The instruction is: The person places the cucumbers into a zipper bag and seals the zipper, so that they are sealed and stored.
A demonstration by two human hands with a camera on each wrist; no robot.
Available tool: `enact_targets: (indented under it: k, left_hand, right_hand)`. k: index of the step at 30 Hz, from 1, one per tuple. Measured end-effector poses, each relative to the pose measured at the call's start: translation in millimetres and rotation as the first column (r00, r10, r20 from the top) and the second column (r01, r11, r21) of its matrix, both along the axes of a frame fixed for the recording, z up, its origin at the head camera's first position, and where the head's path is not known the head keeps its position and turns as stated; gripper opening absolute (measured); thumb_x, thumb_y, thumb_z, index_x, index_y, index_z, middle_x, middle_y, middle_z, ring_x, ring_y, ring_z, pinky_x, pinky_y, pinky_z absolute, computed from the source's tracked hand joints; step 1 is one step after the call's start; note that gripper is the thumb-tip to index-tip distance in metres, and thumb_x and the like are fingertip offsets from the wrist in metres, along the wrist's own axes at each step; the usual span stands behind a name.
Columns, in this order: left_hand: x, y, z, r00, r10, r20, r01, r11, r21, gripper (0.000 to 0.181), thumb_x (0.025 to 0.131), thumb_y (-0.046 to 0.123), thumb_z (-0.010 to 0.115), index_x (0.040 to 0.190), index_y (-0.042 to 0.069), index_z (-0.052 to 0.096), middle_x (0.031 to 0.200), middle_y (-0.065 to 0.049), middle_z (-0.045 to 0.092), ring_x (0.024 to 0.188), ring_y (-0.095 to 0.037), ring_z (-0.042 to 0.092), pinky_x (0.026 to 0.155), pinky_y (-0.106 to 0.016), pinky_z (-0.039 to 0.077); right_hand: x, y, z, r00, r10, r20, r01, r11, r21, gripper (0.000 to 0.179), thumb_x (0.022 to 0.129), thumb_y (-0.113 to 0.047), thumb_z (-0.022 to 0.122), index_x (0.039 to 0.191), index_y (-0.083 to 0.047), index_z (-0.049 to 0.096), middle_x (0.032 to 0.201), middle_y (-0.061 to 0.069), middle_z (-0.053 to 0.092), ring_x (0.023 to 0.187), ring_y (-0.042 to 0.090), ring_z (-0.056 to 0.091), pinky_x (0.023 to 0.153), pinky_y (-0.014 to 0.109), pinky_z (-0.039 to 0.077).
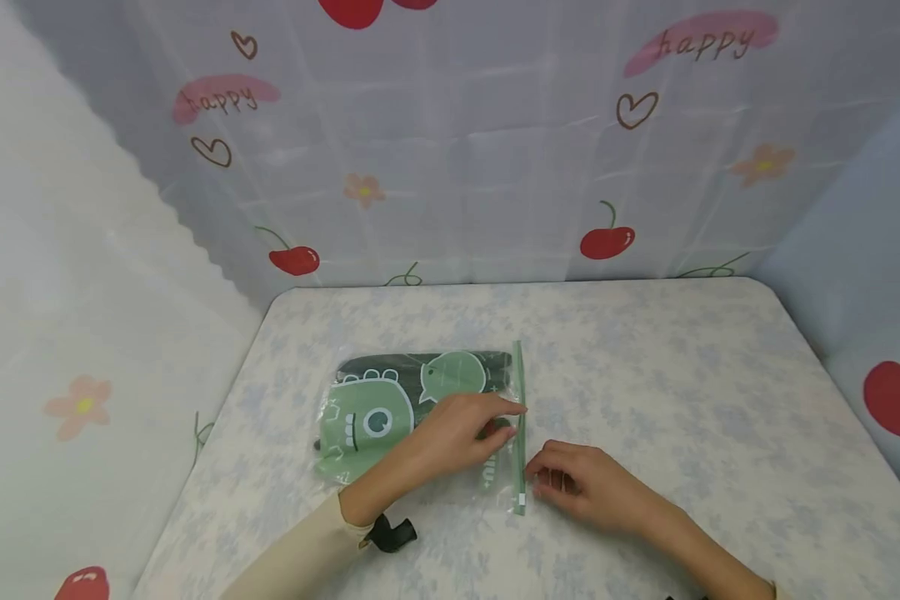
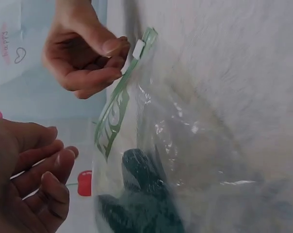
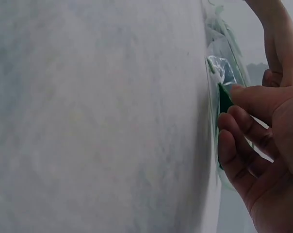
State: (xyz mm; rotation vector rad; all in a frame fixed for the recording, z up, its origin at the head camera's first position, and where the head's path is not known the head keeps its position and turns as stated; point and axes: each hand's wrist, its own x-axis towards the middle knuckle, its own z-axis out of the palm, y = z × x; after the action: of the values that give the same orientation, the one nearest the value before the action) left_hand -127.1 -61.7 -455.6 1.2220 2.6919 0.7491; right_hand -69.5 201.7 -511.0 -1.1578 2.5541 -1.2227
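Note:
A clear slider zip bag (image 1: 457,492) lies on the table with folded dark green fabric (image 2: 146,213) inside. Pale green cartoon figures show on its top face. Along its right edge runs a green zip strip (image 1: 520,383), with a white slider (image 2: 138,49) near the end closest to me. My left hand (image 1: 468,429) hovers over the bag by the strip, fingers loosely bent and nothing between them; the left wrist view shows it apart from the plastic. Just right of the strip, near the slider, is my right hand (image 1: 588,483), fingers loosely curled and fingertips right at the edge.
A pale patterned cloth covers the table (image 1: 690,375). Behind it hangs a white curtain (image 1: 480,167) printed with cherries, hearts and flowers, and more curtain closes in the left and right sides. A black strap piece (image 1: 392,534) sticks out at my left cuff.

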Motion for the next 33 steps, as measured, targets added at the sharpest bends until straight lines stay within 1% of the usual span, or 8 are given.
enact_targets:
  k: [2,5,9,13,18,25,29,33]
  left_hand:
    - [7.8,-8.2,0.8,1.0,-0.016,-0.015,0.015,1.0,-0.01,0.034,0.109,0.026,0.066,0.141,0.02,0.072,0.104,0.007,0.078,0.074,0.005,0.058,0.066,-0.016,0.046]
    - [20.5,-18.1,-3.7,0.998,-0.066,-0.014,0.065,0.997,-0.046,0.034,0.108,0.025,0.068,0.141,0.02,0.072,0.128,0.005,0.077,0.089,0.001,0.067,0.079,-0.018,0.054]
    - [34.5,-24.9,-18.3,0.991,-0.133,0.001,0.132,0.986,-0.102,0.033,0.107,0.025,0.069,0.14,0.02,0.071,0.136,0.006,0.072,0.11,-0.005,0.071,0.096,-0.022,0.057]
    - [42.2,-27.5,-31.2,0.988,-0.155,-0.023,0.151,0.98,-0.127,0.033,0.104,0.025,0.072,0.137,0.02,0.072,0.135,0.008,0.072,0.126,-0.008,0.068,0.11,-0.026,0.054]
    - [46.2,-30.6,-38.8,0.987,-0.157,-0.02,0.153,0.98,-0.125,0.028,0.101,0.023,0.076,0.129,0.021,0.075,0.125,0.009,0.074,0.119,-0.006,0.069,0.105,-0.024,0.055]
    - [47.4,-28.7,-40.3,0.988,-0.153,-0.001,0.151,0.977,-0.152,0.021,0.1,0.025,0.079,0.121,0.02,0.08,0.126,0.007,0.071,0.115,-0.007,0.068,0.103,-0.022,0.054]
    - [45.9,-27.5,-40.2,0.989,-0.15,0.014,0.15,0.978,-0.148,0.022,0.098,0.025,0.081,0.12,0.02,0.08,0.122,0.008,0.071,0.1,-0.001,0.064,0.09,-0.014,0.051]
    - [44.6,-26.9,-39.1,0.988,-0.151,0.008,0.151,0.981,-0.118,0.024,0.095,0.027,0.084,0.118,0.02,0.079,0.113,0.008,0.071,0.089,0.003,0.059,0.082,-0.009,0.046]
  right_hand:
    - [3.3,-5,2.8,0.998,0.036,-0.049,-0.034,0.999,0.039,0.016,0.102,-0.016,0.075,0.116,-0.023,0.074,0.102,-0.015,0.067,0.081,-0.01,0.056,0.068,0.016,0.052]
    - [6.5,-11,7.0,0.996,0.066,-0.062,-0.06,0.994,0.096,0.019,0.1,-0.013,0.078,0.115,-0.023,0.075,0.106,-0.013,0.068,0.081,-0.011,0.055,0.068,0.014,0.05]
    - [7.3,-17,10.8,0.997,0.059,-0.042,-0.05,0.983,0.174,0.017,0.098,-0.014,0.079,0.111,-0.025,0.075,0.107,-0.014,0.07,0.082,-0.01,0.056,0.07,0.015,0.051]
    - [6.7,-20,11.9,1.0,0.017,-0.011,-0.014,0.972,0.233,0.013,0.098,-0.017,0.08,0.105,-0.026,0.074,0.099,-0.016,0.069,0.082,-0.008,0.057,0.071,0.018,0.052]
    - [6.7,-26,12.6,0.998,-0.049,0.035,0.039,0.966,0.256,0.015,0.094,-0.018,0.083,0.097,-0.025,0.07,0.086,-0.018,0.063,0.075,-0.006,0.053,0.068,0.019,0.049]
    - [5.0,-31,15.3,0.996,-0.094,-0.009,0.093,0.957,0.275,0.018,0.087,-0.016,0.085,0.086,-0.025,0.069,0.077,-0.015,0.063,0.068,-0.007,0.049,0.062,0.019,0.045]
    - [3.5,-32,14.7,0.996,-0.092,0.002,0.088,0.956,0.279,0.02,0.084,-0.016,0.084,0.084,-0.026,0.067,0.075,-0.016,0.062,0.065,-0.008,0.048,0.061,0.018,0.045]
    - [-0.7,-28,13.5,0.994,-0.07,0.084,0.049,0.971,0.235,0.018,0.084,-0.016,0.083,0.085,-0.026,0.068,0.075,-0.016,0.063,0.065,-0.008,0.051,0.062,0.018,0.048]
